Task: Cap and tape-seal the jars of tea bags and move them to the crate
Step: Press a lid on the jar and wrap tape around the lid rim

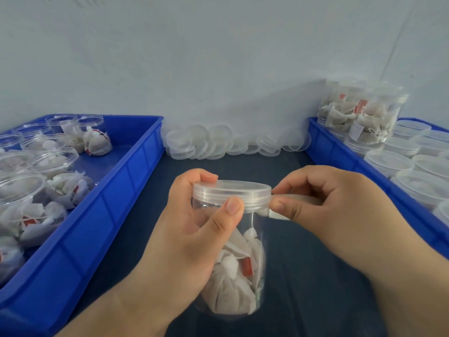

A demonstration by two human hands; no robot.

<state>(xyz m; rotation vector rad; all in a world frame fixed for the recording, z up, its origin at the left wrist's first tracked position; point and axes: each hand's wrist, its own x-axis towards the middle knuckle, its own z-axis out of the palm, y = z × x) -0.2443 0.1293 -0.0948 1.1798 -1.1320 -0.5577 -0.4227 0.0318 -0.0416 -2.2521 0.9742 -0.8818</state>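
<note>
A clear plastic jar (245,263) holding several white tea bags with red tags sits tilted in front of me over the dark table. A clear lid (233,189) sits on its mouth. My left hand (192,229) grips the jar just under the lid, thumb across the front and fingers behind the rim. My right hand (323,205) pinches a strip of clear tape (277,212) that meets the lid's right edge. Several open jars of tea bags (41,166) stand in the blue crate (116,190) on the left.
A second blue crate (340,152) on the right holds several capped jars (418,166), with two more stacked on top (359,110). A heap of loose clear lids (218,142) lies against the white wall between the crates.
</note>
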